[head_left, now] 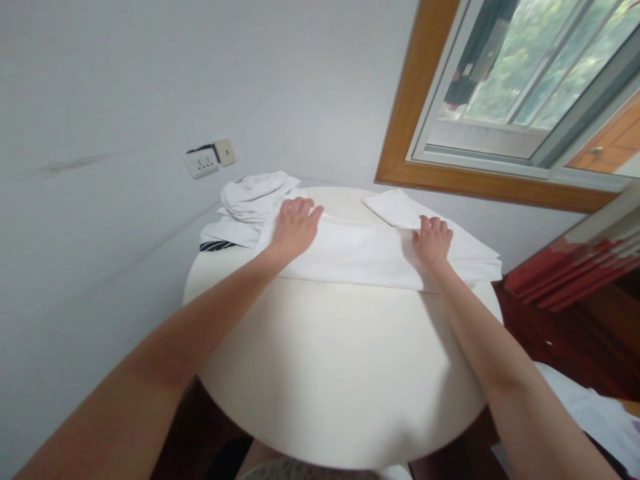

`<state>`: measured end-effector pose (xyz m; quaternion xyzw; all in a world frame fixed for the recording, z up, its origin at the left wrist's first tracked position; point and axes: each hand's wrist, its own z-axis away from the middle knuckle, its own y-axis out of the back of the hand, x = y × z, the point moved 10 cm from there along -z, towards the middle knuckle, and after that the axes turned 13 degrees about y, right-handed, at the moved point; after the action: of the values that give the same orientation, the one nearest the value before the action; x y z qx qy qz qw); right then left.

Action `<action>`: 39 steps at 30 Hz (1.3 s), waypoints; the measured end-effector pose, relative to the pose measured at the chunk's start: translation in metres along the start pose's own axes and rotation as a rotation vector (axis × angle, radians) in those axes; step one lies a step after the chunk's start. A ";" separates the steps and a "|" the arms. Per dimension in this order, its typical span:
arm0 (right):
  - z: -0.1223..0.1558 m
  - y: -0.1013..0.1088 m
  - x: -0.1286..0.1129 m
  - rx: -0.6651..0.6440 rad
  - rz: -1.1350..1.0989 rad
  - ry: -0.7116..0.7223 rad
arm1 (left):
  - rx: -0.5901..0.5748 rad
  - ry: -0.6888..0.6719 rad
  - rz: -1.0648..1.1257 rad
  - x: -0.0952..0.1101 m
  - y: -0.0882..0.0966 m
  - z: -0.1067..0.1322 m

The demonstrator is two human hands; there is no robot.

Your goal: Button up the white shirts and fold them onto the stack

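Observation:
A long folded white cloth (360,257) lies across the far half of a round cream table (325,373). My left hand (295,227) rests flat on the cloth's left end, fingers stretched out. My right hand (433,240) presses on the cloth toward its right end, fingers curled down at the cloth's far edge. Another folded white cloth (395,207) lies just behind, between my hands and to the right.
A heap of crumpled white cloths (253,197) sits at the table's far left, with a dark striped piece (215,246) under it. A wall socket (203,162) is on the grey wall. A wood-framed window (500,100) is at upper right, and a red chair (565,287) at right.

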<state>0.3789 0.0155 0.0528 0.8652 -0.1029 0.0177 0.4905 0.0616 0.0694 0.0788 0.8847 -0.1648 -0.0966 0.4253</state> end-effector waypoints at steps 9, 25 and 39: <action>0.022 -0.052 -0.162 -0.413 -0.324 0.259 | -0.554 0.064 0.149 0.040 -0.119 0.035; 0.024 -0.071 -0.112 -0.523 -0.343 0.150 | -0.541 0.088 0.074 0.000 -0.121 0.028; 0.030 -0.069 -0.037 -0.312 -0.169 -0.081 | -0.229 0.161 0.054 -0.008 -0.081 0.024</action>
<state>0.3543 0.0308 -0.0261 0.7841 -0.0507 -0.0746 0.6141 0.0641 0.1025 0.0011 0.8305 -0.1419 -0.0320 0.5377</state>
